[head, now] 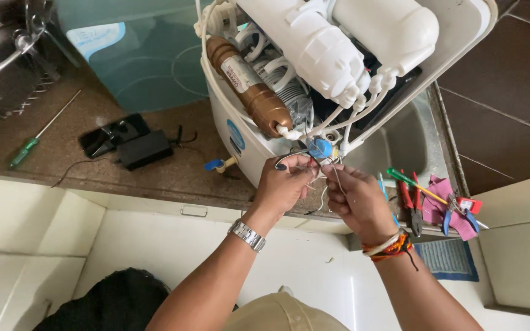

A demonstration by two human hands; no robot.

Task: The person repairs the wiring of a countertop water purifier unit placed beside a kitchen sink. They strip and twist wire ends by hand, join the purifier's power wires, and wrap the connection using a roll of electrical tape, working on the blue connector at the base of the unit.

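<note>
An opened white water purifier (240, 132) lies on the brown counter, showing white filter cartridges (314, 46), a copper-coloured cylinder (249, 86) and white tubing. My left hand (283, 184), with a metal watch on the wrist, pinches a thin white tube (295, 153) just below a small blue fitting (321, 148). My right hand (357, 199), with thread bands at the wrist, holds thin wires or tubing (337, 178) right beside the left hand, under the same fitting.
A green-handled screwdriver (29, 147), a black phone (113, 133) and a black adapter (145, 149) lie on the counter to the left. Pliers and screwdrivers (427, 199) lie by the steel sink (406, 144) on the right. A steel pot (4, 58) stands far left.
</note>
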